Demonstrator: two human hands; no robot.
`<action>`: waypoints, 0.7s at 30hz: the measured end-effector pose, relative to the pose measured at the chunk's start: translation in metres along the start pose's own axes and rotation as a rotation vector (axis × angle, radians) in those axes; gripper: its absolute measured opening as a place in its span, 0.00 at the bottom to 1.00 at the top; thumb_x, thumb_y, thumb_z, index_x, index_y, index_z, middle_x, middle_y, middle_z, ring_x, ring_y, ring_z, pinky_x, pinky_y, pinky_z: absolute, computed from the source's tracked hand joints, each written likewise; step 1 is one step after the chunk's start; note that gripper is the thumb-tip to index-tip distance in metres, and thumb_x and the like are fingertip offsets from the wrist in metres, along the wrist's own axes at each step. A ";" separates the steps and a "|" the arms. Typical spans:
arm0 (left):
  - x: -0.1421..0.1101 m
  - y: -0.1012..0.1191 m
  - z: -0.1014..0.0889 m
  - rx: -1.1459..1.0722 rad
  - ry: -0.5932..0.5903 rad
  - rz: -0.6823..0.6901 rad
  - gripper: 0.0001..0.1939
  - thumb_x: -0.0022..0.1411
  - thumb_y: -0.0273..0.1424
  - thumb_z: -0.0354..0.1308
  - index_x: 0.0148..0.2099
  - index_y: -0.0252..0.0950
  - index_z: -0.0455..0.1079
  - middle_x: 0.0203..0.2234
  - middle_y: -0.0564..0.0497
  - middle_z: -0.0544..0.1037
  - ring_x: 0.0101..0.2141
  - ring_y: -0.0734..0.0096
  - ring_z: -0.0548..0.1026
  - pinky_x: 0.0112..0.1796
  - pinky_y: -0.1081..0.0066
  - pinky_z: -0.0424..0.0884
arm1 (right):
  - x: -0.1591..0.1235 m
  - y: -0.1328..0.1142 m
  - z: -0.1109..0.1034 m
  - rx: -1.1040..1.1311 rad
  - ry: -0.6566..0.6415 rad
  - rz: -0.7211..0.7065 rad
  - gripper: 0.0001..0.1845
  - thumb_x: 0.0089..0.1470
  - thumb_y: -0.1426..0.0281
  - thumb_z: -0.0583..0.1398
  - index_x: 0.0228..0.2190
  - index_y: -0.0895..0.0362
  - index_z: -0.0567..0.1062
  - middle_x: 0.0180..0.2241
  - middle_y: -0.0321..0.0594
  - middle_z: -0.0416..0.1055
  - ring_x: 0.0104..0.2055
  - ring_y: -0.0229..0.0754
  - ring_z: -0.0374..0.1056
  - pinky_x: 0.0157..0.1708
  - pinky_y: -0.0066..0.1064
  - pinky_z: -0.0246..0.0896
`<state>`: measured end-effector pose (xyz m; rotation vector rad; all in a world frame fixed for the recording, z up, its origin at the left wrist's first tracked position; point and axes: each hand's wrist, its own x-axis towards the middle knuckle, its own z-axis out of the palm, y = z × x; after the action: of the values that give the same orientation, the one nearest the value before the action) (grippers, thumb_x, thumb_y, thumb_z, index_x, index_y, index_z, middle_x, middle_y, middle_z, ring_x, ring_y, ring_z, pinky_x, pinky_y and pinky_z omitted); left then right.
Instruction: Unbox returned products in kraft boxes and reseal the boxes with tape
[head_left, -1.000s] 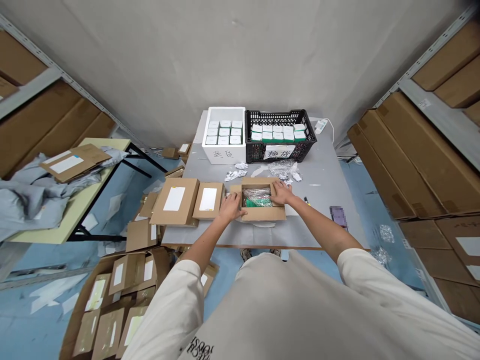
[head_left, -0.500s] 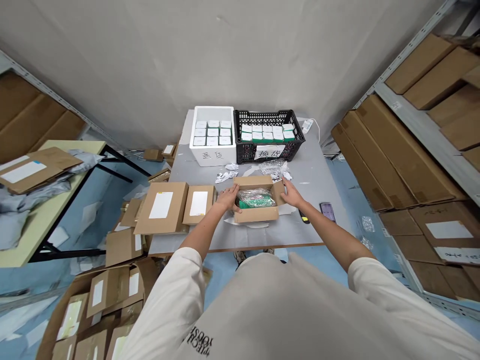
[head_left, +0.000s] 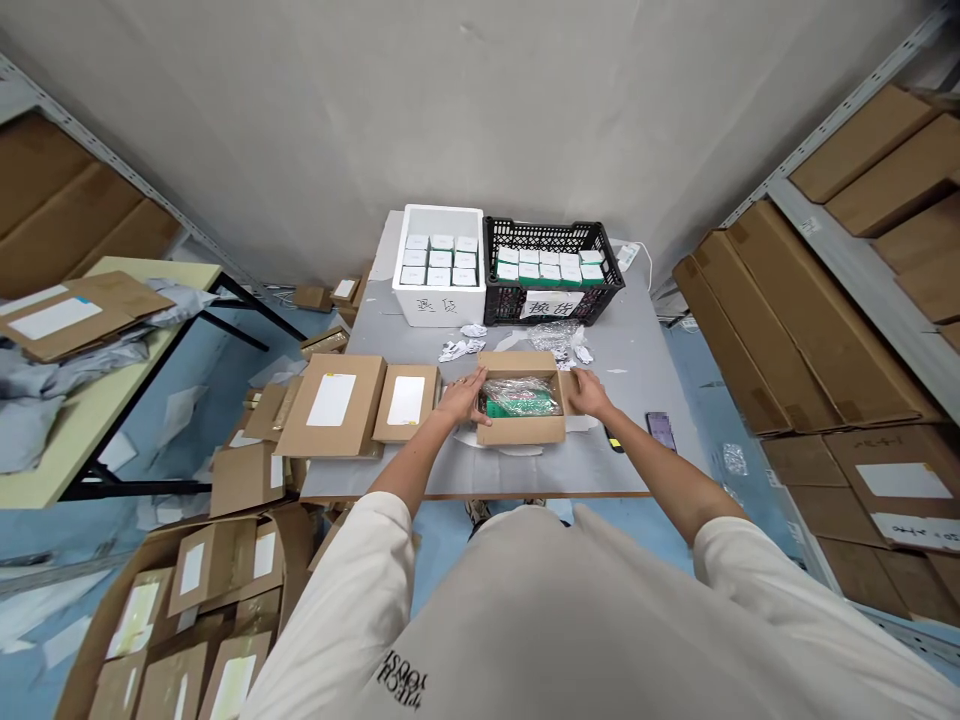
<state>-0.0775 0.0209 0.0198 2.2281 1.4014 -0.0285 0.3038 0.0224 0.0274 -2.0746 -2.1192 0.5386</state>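
An open cardboard box (head_left: 521, 432) sits near the table's front edge. Inside it lies a green item (head_left: 525, 402) under clear plastic wrap, its kind not readable. My left hand (head_left: 463, 398) grips the box's left end, thumb at the near corner and fingers over the far part of the edge. At the opposite end, my right hand (head_left: 589, 393) has its fingers curled round the outward-folded end flap. White paper scraps (head_left: 517, 450) stick out from beneath the box.
Two closed, labelled cartons (head_left: 330, 405) stand on the left. Behind are a white foam box (head_left: 439, 305) and a black crate (head_left: 551, 310), both holding small white-and-green boxes. Crumpled plastic (head_left: 553, 338) lies before the crate. A phone (head_left: 661, 430) and a black-and-yellow tool (head_left: 613, 438) lie right.
My right hand's fingers have curled in around the box's right flap, where they were more extended before. My left hand stays on the left end. The whole view has shifted slightly.
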 end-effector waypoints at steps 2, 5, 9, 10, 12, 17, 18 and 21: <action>0.000 -0.001 0.001 -0.007 0.004 0.003 0.77 0.43 0.56 0.75 0.78 0.45 0.24 0.76 0.39 0.37 0.70 0.32 0.52 0.65 0.47 0.55 | 0.004 -0.023 -0.014 -0.032 0.080 -0.097 0.34 0.54 0.71 0.58 0.63 0.56 0.67 0.61 0.54 0.66 0.61 0.63 0.61 0.59 0.54 0.59; 0.000 -0.002 0.001 -0.012 0.012 0.010 0.78 0.42 0.57 0.75 0.78 0.45 0.25 0.76 0.38 0.37 0.70 0.32 0.53 0.65 0.47 0.55 | 0.007 -0.072 -0.024 0.021 0.056 -0.372 0.25 0.58 0.74 0.55 0.56 0.57 0.73 0.56 0.52 0.71 0.58 0.56 0.64 0.59 0.46 0.60; -0.001 0.000 0.002 -0.009 0.022 0.011 0.78 0.42 0.55 0.76 0.78 0.43 0.25 0.76 0.38 0.38 0.70 0.32 0.55 0.64 0.47 0.57 | 0.004 -0.136 -0.010 0.036 -0.313 -0.697 0.19 0.61 0.76 0.54 0.49 0.54 0.78 0.49 0.44 0.77 0.49 0.48 0.72 0.49 0.36 0.64; -0.002 0.000 0.002 -0.007 0.025 0.011 0.78 0.42 0.55 0.76 0.78 0.43 0.25 0.76 0.37 0.38 0.69 0.32 0.55 0.64 0.47 0.57 | 0.004 -0.147 -0.003 0.016 -0.389 -0.748 0.18 0.61 0.76 0.54 0.47 0.54 0.79 0.49 0.43 0.78 0.48 0.47 0.73 0.48 0.34 0.64; -0.003 0.001 0.002 -0.005 0.032 0.013 0.77 0.43 0.54 0.75 0.78 0.42 0.26 0.76 0.37 0.38 0.69 0.33 0.55 0.64 0.47 0.57 | 0.004 -0.165 0.010 -0.056 -0.469 -0.781 0.16 0.61 0.75 0.56 0.45 0.54 0.80 0.47 0.44 0.78 0.45 0.47 0.73 0.45 0.33 0.65; -0.009 0.004 0.000 -0.018 0.035 0.006 0.77 0.43 0.54 0.76 0.78 0.40 0.26 0.75 0.37 0.39 0.68 0.31 0.57 0.63 0.47 0.58 | 0.015 -0.179 0.029 -0.318 -0.506 -0.755 0.15 0.62 0.71 0.57 0.48 0.56 0.80 0.49 0.49 0.77 0.45 0.50 0.74 0.42 0.34 0.66; -0.010 0.005 0.000 -0.021 0.031 -0.001 0.77 0.43 0.53 0.76 0.78 0.40 0.26 0.75 0.37 0.39 0.68 0.31 0.57 0.63 0.47 0.58 | 0.018 -0.180 0.031 -0.364 -0.519 -0.746 0.16 0.61 0.70 0.58 0.49 0.56 0.79 0.50 0.51 0.77 0.45 0.51 0.75 0.42 0.35 0.66; -0.011 0.005 0.000 -0.022 0.027 -0.009 0.78 0.43 0.53 0.76 0.78 0.41 0.25 0.76 0.37 0.39 0.69 0.31 0.56 0.64 0.47 0.58 | 0.025 -0.183 0.038 -0.486 -0.565 -0.725 0.24 0.60 0.68 0.61 0.58 0.54 0.75 0.55 0.54 0.73 0.46 0.52 0.75 0.43 0.36 0.67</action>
<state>-0.0782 0.0096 0.0251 2.2121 1.4191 0.0133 0.1173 0.0421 0.0504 -1.1872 -3.3597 0.5763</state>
